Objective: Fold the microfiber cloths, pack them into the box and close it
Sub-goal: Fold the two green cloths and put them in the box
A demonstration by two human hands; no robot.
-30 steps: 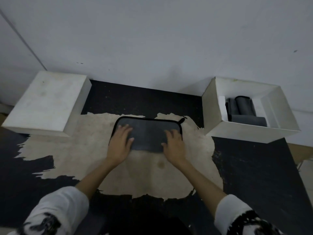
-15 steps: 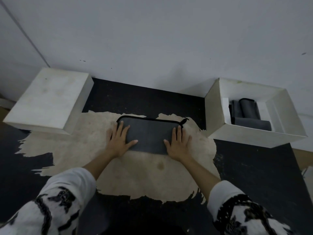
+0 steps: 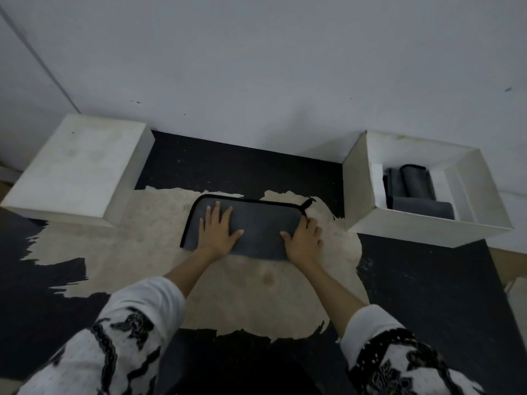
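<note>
While both hands press, cloth [image 3: 262, 226] edges clear of box [image 3: 427, 232]

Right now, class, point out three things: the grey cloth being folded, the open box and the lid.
grey cloth [image 3: 262, 229], head view, bare middle between the hands.
open box [image 3: 427, 232], head view, near outer wall.
lid [image 3: 82, 163], head view, flat top face.

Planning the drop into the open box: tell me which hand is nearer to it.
Right. The right hand rests on the cloth's right end, just left of the open box. The left hand presses the cloth's left half, farther away.
</note>
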